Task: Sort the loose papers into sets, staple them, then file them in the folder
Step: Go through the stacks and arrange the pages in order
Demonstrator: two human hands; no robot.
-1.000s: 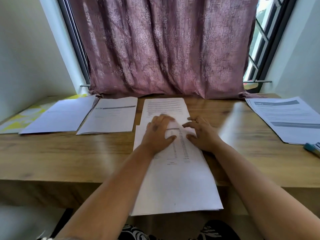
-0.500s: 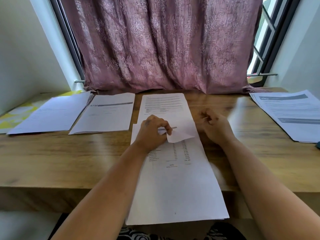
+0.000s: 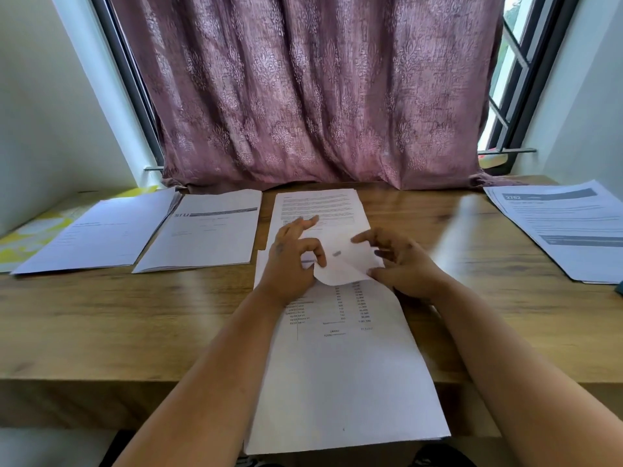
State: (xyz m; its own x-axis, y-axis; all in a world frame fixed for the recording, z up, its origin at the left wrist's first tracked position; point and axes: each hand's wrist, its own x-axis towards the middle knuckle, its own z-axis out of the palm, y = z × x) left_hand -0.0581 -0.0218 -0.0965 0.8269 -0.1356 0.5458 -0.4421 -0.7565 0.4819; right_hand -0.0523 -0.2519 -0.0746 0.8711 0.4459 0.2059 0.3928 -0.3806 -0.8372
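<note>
Nearest, a sheet with a printed table (image 3: 340, 365) overhangs the front edge of the wooden bench (image 3: 111, 325). On its far end the left hand (image 3: 290, 261) pinches a folded-back top page (image 3: 344, 261) in a closed grip; the right hand (image 3: 404, 264) touches the fold, fingers loosely spread. Beyond lies a text page (image 3: 317, 205), with paper sets (image 3: 209, 227) left and a stack (image 3: 566, 224) right.
</note>
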